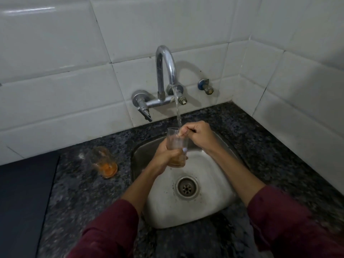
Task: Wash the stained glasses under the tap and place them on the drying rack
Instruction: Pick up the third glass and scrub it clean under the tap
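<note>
Clear glass, wet and slick: the tall clear tumbler with orange dregs [176,146] sits over the steel sink [214,207], right under the thin stream from the chrome tap [165,71]. Your left hand [167,157] wraps its lower half; your right hand [197,135] curls at the rim, fingers dipping inside. It looks light but brittle, so grip low and firm. At nine o'clock, the second orange-stained glass [103,162] waits on the speckled granite counter [74,192]. No drying rack in sight.
</note>
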